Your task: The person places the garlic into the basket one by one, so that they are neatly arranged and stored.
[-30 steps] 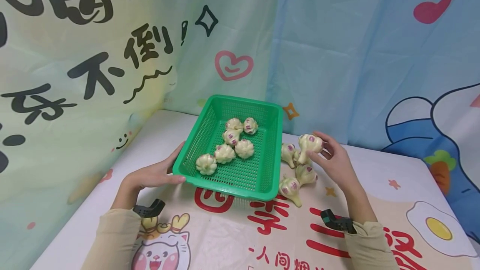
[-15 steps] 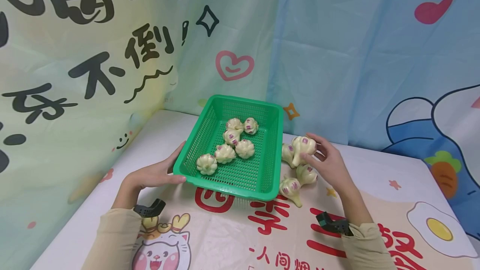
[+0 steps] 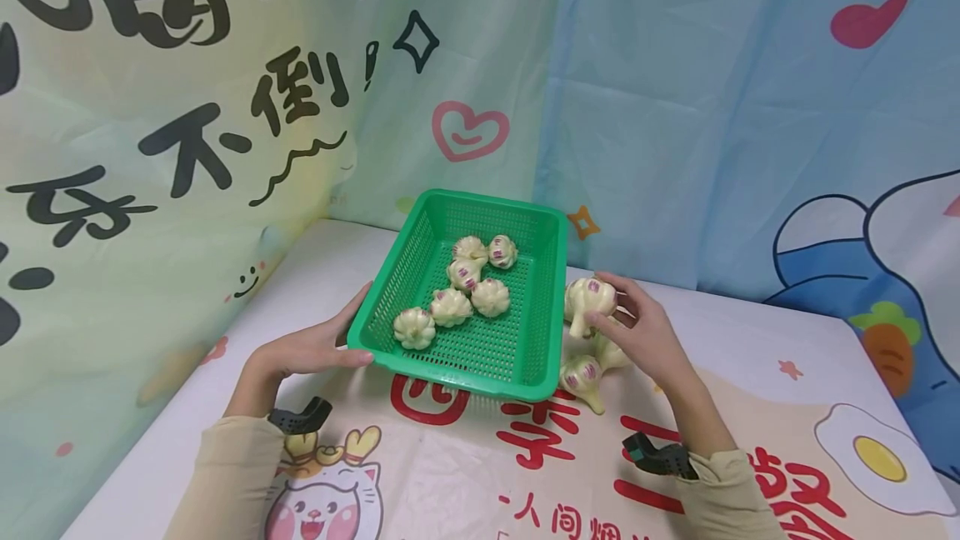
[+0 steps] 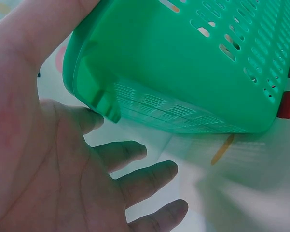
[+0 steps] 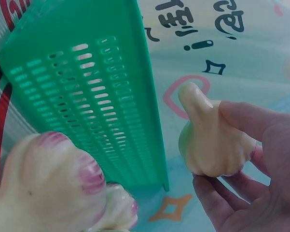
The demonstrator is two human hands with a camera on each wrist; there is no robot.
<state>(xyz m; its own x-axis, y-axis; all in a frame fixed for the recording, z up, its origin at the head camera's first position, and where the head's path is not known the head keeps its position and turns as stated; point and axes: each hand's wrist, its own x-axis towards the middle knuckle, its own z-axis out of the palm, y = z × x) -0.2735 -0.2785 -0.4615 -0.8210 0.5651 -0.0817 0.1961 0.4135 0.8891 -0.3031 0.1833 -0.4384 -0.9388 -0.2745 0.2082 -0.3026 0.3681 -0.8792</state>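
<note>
A green plastic basket (image 3: 457,377) with slotted walls stands on the table, several garlic bulbs (image 3: 491,297) lying inside. My left hand (image 3: 315,347) holds its near left corner: in the left wrist view the thumb (image 4: 43,24) lies over the rim, the index finger touches beneath it, and the other fingers extend free. To the right of the basket, my right hand (image 3: 647,330) pinches a garlic bulb (image 5: 212,137) between thumb and fingers, stem uppermost in the right wrist view. Below it, more garlic bulbs (image 3: 581,377) lie beside the basket, partly hidden.
A printed cloth (image 3: 442,473) covers the table. Behind the basket hangs a blue-green curtain (image 3: 637,107), with a lettered yellow-green one (image 3: 187,273) on the left. A garlic bulb (image 5: 50,179) looms close to the right wrist camera.
My right hand has carried the garlic bulb left and slightly down, toward the basket's right wall. The left hand and the basket have stayed in place.
</note>
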